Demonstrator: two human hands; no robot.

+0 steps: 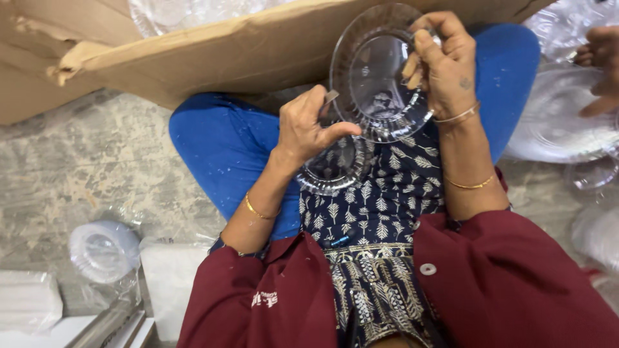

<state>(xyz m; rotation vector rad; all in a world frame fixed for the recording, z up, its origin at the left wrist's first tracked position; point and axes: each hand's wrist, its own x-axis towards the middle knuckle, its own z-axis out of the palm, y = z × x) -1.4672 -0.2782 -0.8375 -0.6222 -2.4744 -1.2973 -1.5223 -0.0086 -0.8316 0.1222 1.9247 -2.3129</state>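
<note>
I sit cross-legged on the floor in blue trousers and a maroon jacket. My right hand [443,61] grips the upper right rim of a clear oval plastic plate [374,74], held tilted over my lap. My left hand [309,125] is closed on a small grey blade-like tool [330,98] whose tip touches the plate's left rim. Under my left hand a second clear plastic dish [335,169] rests on my lap, partly hidden by my fingers.
A torn cardboard sheet [213,51] lies in front of my knees. More clear plates [558,122] lie at the right, where another person's hand [599,61] reaches. A bagged stack of small clear bowls [103,251] and white packets [29,299] sit at the lower left.
</note>
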